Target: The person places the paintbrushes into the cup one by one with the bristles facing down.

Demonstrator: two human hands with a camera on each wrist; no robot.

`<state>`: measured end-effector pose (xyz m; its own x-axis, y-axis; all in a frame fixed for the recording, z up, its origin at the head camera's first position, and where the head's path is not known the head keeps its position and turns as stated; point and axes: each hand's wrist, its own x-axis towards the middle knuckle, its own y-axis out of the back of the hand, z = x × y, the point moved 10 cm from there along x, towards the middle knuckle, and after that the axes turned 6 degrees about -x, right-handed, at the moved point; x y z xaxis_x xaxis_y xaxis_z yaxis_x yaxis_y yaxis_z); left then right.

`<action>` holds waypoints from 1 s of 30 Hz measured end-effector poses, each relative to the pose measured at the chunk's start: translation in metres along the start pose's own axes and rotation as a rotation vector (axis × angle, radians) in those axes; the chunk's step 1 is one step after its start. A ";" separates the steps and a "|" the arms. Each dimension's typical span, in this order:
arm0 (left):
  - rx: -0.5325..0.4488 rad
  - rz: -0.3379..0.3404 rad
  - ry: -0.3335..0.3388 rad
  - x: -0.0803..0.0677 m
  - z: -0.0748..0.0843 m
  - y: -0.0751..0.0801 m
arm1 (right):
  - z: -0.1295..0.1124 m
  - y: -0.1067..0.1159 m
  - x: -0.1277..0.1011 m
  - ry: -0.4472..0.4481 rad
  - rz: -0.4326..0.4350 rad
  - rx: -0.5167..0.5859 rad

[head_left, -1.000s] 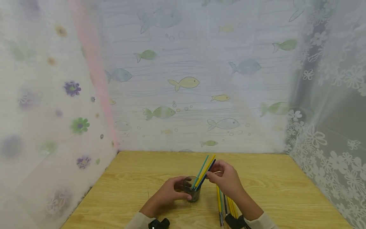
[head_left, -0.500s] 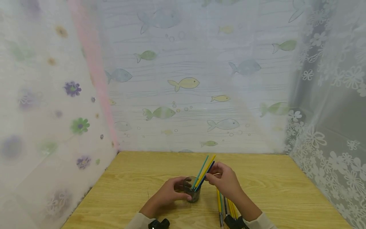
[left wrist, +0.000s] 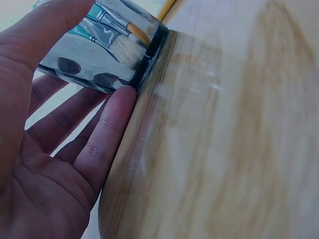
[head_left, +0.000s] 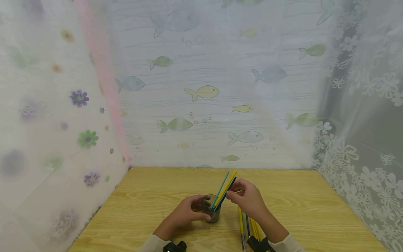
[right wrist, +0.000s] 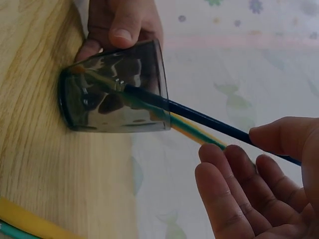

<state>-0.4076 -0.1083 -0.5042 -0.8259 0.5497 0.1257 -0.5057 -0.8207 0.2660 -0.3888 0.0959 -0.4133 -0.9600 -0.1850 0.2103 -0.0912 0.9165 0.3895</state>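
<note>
A tinted glass cup (head_left: 213,214) stands on the table, and my left hand (head_left: 188,211) holds it from the side, thumb in front and fingers behind. Several paintbrushes lean inside it, bristles down: a teal paintbrush (head_left: 222,187), a yellow paintbrush (head_left: 232,179) and a dark blue paintbrush (right wrist: 209,122). In the left wrist view, pale bristles (left wrist: 128,51) show through the glass near its base. My right hand (head_left: 248,196) pinches the dark blue paintbrush by its upper handle, thumb against it, the other fingers loosely bent beneath.
More paintbrushes (head_left: 241,222), yellow, teal and dark, lie on the wooden table (head_left: 141,210) beneath my right forearm, partly hidden by it. Behind hangs a fish-patterned curtain (head_left: 204,52); flowered curtains stand at both sides.
Over the first half second, my right hand and the dark blue paintbrush shifted slightly down and left, toward the cup. The left hand and the cup have stayed in place.
</note>
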 end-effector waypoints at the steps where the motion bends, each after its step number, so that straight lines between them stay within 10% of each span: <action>1: -0.001 -0.001 -0.002 0.000 0.000 0.000 | 0.000 0.001 0.000 0.000 -0.004 -0.001; 30: 0.017 0.003 -0.002 -0.002 0.004 0.000 | 0.022 0.049 0.000 -0.046 0.047 -0.186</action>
<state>-0.4043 -0.1085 -0.5004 -0.8265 0.5480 0.1287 -0.4992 -0.8192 0.2823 -0.3991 0.1492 -0.4142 -0.9734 -0.1235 0.1928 0.0002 0.8416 0.5400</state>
